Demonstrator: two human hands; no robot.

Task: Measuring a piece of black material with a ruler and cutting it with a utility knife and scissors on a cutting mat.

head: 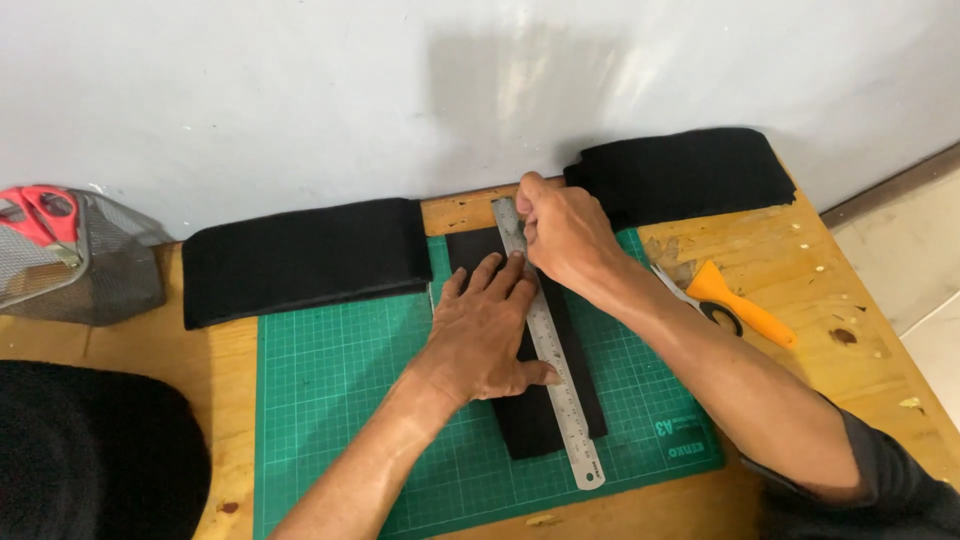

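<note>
At the far left a wire-mesh basket [85, 270] holds red-handled scissors [40, 213], and a dark, soft-looking mass [90, 450] fills the corner below it. Next lies a folded piece of black felt [300, 258], matte and thick, partly on the wooden table [215, 370] and partly on the green gridded mat [330, 400]. In the middle of the mat lies a long black strip [535, 425] of the same felt (straight-edged, running away from the viewer). The left hand [485, 330] lies flat on it, fingers spread, gripping nothing, its thumb against the steel ruler [560, 390] that runs along the strip's right part. The right hand [565, 235] is clenched near the ruler's far end; whatever it holds is hidden inside the fist. Behind it a second black felt bundle [685, 172] rests against the wall. To the right of the forearm lie small grey scissors [700, 300] and an orange plastic knife [745, 305] on scuffed, speckled wood.
</note>
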